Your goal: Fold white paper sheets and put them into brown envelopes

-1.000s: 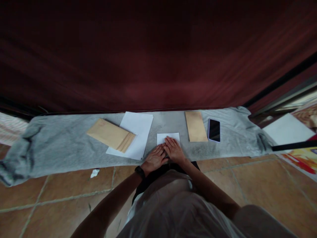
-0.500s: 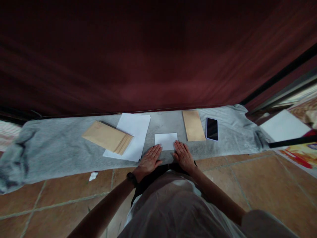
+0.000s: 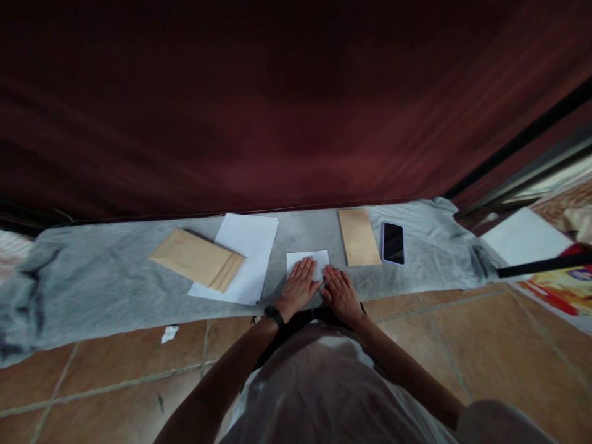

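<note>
A small white rectangle of paper point(image 3: 296, 258), apparently folded, lies on the grey cloth in front of me. My left hand point(image 3: 300, 286) rests flat on it, fingers stretched out, covering much of its middle and near side. At its right edge my right hand point(image 3: 341, 292) lies flat, fingers extended and touching the near right corner. Left of the hands is a pile of larger white sheets point(image 3: 252, 246). Several brown envelopes point(image 3: 194, 256) lie fanned across those sheets. A single brown envelope point(image 3: 359, 237) is to the right of the small paper.
A phone point(image 3: 393, 243) lies right of the single envelope. The grey cloth point(image 3: 106, 271) covers a long narrow surface against a dark red panel point(image 3: 277, 123). A white scrap point(image 3: 169, 333) is on the tiled floor. At far right are a white board point(image 3: 526, 235) and colourful packaging point(image 3: 562, 293).
My left hand has slid right, from the paper's near left corner onto its middle. My right hand stays at the right edge. The view has shifted slightly.
</note>
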{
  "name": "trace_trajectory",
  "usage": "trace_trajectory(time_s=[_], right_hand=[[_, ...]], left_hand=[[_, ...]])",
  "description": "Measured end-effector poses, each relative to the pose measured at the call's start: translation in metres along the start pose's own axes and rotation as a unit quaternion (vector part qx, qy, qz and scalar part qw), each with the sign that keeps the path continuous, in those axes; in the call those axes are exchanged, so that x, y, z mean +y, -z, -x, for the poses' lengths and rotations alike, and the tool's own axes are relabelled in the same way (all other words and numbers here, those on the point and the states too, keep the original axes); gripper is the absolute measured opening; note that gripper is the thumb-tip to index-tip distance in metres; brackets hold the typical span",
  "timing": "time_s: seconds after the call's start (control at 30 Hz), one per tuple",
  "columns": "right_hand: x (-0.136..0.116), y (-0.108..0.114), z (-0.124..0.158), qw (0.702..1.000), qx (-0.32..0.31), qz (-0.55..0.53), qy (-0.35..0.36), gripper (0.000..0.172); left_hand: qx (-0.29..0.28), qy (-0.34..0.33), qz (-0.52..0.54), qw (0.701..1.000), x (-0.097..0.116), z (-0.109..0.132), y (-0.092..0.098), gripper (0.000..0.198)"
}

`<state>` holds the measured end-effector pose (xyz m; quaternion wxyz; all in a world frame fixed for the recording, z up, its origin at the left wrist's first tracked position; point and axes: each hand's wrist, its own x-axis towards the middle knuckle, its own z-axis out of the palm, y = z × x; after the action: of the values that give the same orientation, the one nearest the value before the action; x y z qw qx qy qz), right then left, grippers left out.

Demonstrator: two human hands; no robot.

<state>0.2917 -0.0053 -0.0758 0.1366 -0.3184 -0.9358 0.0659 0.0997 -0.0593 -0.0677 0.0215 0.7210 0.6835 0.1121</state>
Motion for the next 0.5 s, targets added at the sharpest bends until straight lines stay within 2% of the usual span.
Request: trace_trajectory(time_s=[0.1, 0.27, 0.5], right_hand=[[0.000, 0.001, -0.001, 1.000, -0.004, -0.002, -0.003, 0.057], [0.000, 0.001, 0.000, 1.000, 0.001, -0.001, -0.005, 0.059], [-0.003, 0.001, 0.000, 1.000, 0.019, 0.000, -0.005, 0.058]], left_hand=[[0.015, 0.040, -0.004, 0.999, -0.010, -0.005, -0.004, 0.065], [0.042, 0.108, -0.025, 0.993, -0.032, 0.010, -0.005, 0.063], [0.030, 0.149, -0.043, 0.988, -0.031, 0.019, -0.001, 0.062]])
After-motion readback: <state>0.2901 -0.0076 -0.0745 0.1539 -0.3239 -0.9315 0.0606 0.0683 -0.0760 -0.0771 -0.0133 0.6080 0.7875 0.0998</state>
